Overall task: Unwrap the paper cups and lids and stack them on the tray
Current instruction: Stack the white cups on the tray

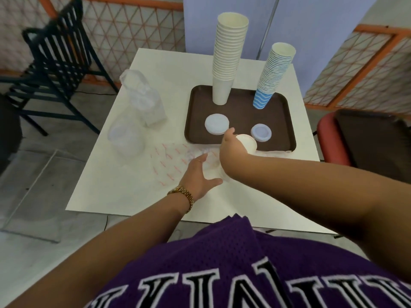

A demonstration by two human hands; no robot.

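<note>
A square white table [106, 174] carries a dark brown rectangular plastic tray [240, 114] near its far right edge, holding a tall white paper-cup stack [226, 61], a blue-striped paper-cup stack [272, 74] and two low piles of white plastic lids [216, 124], with bare tray between them. Clear plastic wrappers [142, 103] lie left, beside open tabletop. At the tray's near edge the right hand [231, 147] grips a white paper cup [248, 142]; the left hand [200, 174] lies spread flat on red-printed wrapping [173, 161].

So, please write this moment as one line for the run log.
right hand: grips white cup at tray front edge | left hand: open on wrapper | two cup stacks, two lid stacks on tray
</note>
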